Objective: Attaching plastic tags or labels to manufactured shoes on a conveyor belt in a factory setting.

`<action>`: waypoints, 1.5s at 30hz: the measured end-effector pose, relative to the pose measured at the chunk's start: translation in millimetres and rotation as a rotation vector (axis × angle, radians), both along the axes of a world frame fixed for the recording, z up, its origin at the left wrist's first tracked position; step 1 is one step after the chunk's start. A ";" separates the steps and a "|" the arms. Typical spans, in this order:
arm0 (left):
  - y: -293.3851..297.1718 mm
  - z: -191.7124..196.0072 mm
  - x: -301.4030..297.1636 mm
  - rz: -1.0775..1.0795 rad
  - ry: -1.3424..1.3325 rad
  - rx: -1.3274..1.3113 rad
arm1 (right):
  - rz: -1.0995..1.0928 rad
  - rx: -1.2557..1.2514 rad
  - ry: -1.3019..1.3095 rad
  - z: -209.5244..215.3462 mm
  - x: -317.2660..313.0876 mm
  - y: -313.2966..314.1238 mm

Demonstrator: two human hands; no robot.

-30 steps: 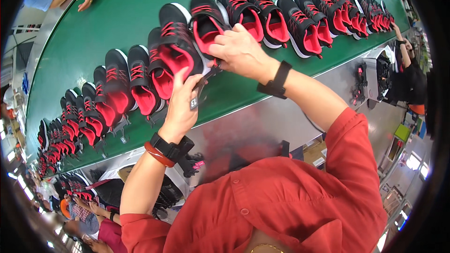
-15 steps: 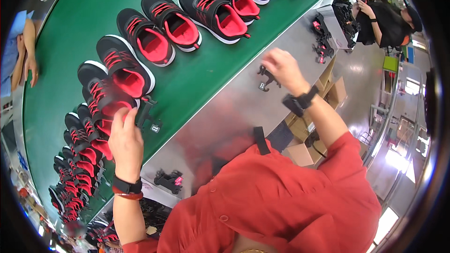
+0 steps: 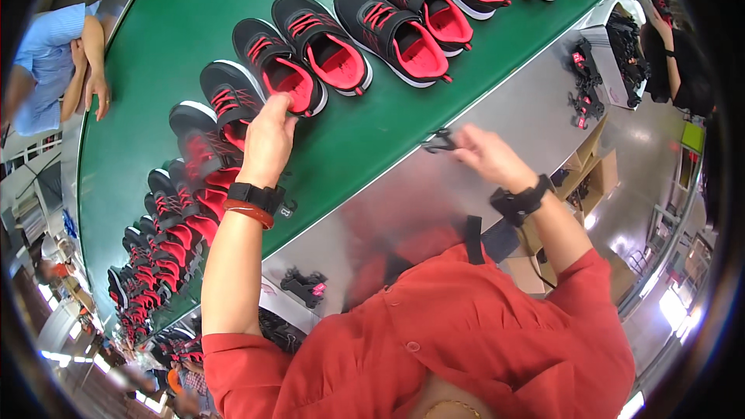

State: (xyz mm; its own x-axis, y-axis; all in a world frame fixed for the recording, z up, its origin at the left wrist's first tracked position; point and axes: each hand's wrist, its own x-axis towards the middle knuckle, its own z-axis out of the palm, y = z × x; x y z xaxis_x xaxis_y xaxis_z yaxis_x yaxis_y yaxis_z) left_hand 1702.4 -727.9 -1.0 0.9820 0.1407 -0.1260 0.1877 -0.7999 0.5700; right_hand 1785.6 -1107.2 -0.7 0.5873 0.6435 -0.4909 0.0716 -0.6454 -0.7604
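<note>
The left hand point(image 3: 268, 140) reaches out over the green conveyor belt point(image 3: 178, 39) with its fingers curled down onto a black and red sneaker point(image 3: 233, 105), touching the shoe at the red lining of its opening. The grip looks loose; whether the fingers actually close around the shoe's collar cannot be told from this angle. A black wrist device and a red band sit on that wrist.

The right hand point(image 3: 485, 157) is over the grey metal counter point(image 3: 512, 101) just beside the belt's edge, its fingertips pinched on a small black tag bundle point(image 3: 440, 140) that sticks out to the left of the fingers. The bundle is slightly blurred, so its detail is hard to read.

The touched sneaker lies on its sole, toe pointing away from the person, black mesh upper with red laces and a white sole edge. It is 1 of a long row of matching sneakers point(image 3: 372, 23) curving along the belt.

More black tag bundles point(image 3: 583, 81) lie farther right on the counter, and another pile point(image 3: 306, 285) lies near the person's left elbow.
</note>
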 end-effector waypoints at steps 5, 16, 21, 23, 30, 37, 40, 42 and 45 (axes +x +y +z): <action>-3.3 -5.4 2.0 0.066 0.013 -0.065 | -0.348 0.339 0.620 3.5 -20.6 124.9; 5.5 -9.7 -2.7 0.015 0.010 -0.037 | -0.273 0.306 0.741 -6.8 -50.2 191.0; -11.7 10.2 -5.7 -0.247 0.022 0.067 | -0.006 0.233 0.628 -8.9 -1.7 189.7; -12.9 5.8 -11.4 -0.267 0.030 0.085 | 0.129 0.152 0.559 7.9 16.4 191.2; -19.1 16.9 -3.8 -0.193 0.240 0.115 | 0.583 0.213 -0.750 -9.3 77.7 168.7; -16.1 15.6 -15.8 -0.041 0.332 -0.047 | 0.769 0.221 -0.827 -5.5 80.5 181.7; -15.3 13.3 -16.0 -0.046 0.349 -0.056 | 0.916 0.153 -0.945 5.2 73.8 195.3; -16.0 9.7 -19.7 -0.047 0.347 -0.048 | 0.958 0.168 -0.945 6.9 68.8 203.8; -13.8 9.6 -25.9 0.001 0.352 -0.086 | 1.001 0.124 -0.990 5.5 63.3 210.0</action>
